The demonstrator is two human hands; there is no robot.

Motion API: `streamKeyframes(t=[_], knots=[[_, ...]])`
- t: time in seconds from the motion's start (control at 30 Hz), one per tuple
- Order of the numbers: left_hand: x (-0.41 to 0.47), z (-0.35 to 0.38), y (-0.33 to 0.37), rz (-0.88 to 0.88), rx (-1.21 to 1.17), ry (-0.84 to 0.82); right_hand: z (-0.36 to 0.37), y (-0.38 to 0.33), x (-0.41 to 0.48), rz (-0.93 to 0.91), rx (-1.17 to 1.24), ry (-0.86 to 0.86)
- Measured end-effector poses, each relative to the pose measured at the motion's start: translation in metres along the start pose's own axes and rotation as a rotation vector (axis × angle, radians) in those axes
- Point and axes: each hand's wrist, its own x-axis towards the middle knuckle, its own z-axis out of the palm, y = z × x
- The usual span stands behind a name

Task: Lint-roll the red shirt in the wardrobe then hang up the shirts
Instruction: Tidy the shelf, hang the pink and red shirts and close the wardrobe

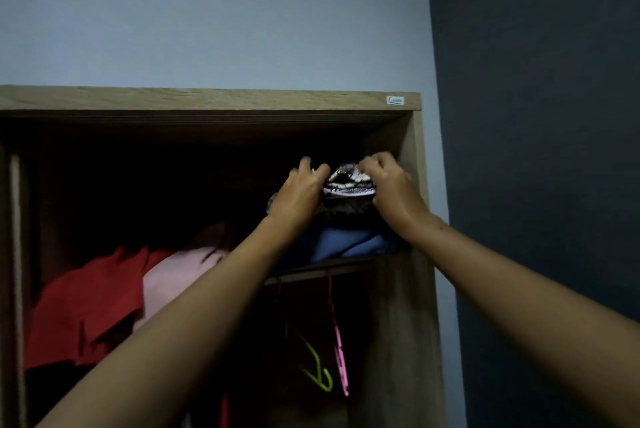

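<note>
Both my arms reach up to the top shelf of a wooden wardrobe. My left hand and my right hand grip the two sides of a black-and-white patterned garment that lies on top of folded blue clothes. A red shirt hangs over the shelf edge at the lower left, with a pink garment beside it. Below the shelf, a green hanger and a pink hanger hang from a rail.
The wardrobe's right side panel stands close to my right forearm. A pale wall rises behind, and a dark wall fills the right. The wardrobe's interior is very dark.
</note>
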Motion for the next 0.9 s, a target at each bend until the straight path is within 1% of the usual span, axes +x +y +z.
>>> streamKeyframes(t=[0.07, 0.13, 0.17, 0.23, 0.33, 0.43, 0.57, 0.63, 0.7, 0.8, 0.9], knots=[[-0.006, 0.008, -0.002, 0.023, 0.070, -0.120, 0.001, 0.004, -0.009, -0.013, -0.108, -0.184], [-0.012, 0.013, -0.004, 0.007, 0.110, -0.180, 0.002, 0.004, -0.016, 0.050, -0.157, -0.363], [-0.015, 0.013, -0.005, -0.012, 0.118, -0.188, 0.002, 0.003, -0.018, 0.083, -0.156, -0.417], [-0.021, 0.012, -0.008, -0.078, 0.110, -0.208, -0.002, 0.000, -0.018, 0.128, -0.113, -0.455], [-0.030, 0.009, -0.013, -0.165, 0.117, -0.256, -0.006, -0.004, -0.017, 0.165, -0.032, -0.459], [-0.029, 0.009, -0.014, -0.173, 0.109, -0.286, 0.003, -0.008, -0.017, 0.161, -0.048, -0.447], [-0.015, 0.012, -0.018, -0.198, -0.049, -0.302, 0.016, -0.013, -0.017, 0.132, -0.123, -0.365], [-0.003, 0.012, -0.021, -0.208, -0.133, -0.290, 0.016, -0.016, -0.012, 0.126, -0.123, -0.315], [0.008, 0.012, -0.020, -0.179, -0.171, -0.244, 0.017, -0.017, -0.008, 0.153, -0.084, -0.260], [0.016, 0.013, -0.017, -0.047, -0.145, -0.164, 0.025, -0.017, -0.009, 0.177, -0.043, -0.205], [0.010, 0.014, -0.019, 0.026, -0.085, -0.176, 0.033, -0.012, -0.018, 0.127, -0.042, -0.198]])
